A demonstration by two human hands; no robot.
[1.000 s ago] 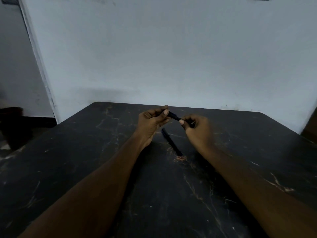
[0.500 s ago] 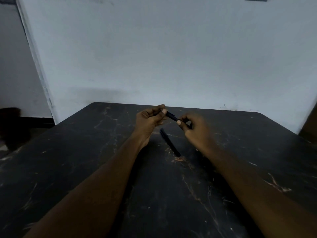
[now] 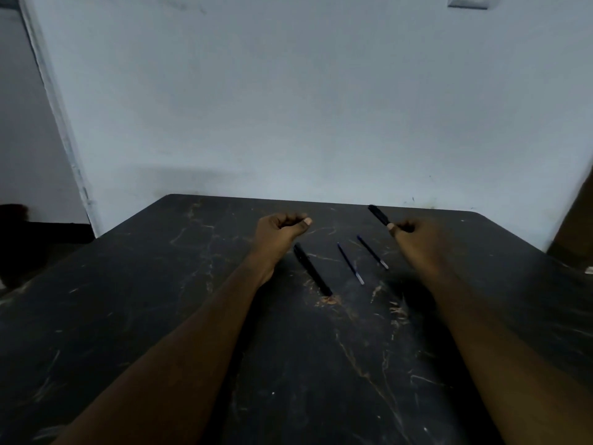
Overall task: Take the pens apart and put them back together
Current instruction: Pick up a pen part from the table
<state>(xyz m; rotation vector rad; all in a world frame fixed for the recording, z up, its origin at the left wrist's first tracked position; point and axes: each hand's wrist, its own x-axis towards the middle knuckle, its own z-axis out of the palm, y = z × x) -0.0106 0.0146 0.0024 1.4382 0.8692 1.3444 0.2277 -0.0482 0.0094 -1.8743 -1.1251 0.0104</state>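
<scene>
Refills (image 3: 350,263) lying loose on the surface (image 3: 160,316) could roll off while right hand (image 3: 414,239) pinches a pen barrel (image 3: 378,215) and left hand (image 3: 282,229) stays curled, contents hidden.

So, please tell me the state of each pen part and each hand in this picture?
left hand: curled shut, whether it holds a part cannot be told
right hand: grip shut on black pen piece
black pen barrel: lying on table
left refill: out, lying flat
right refill: out, lying flat
</scene>
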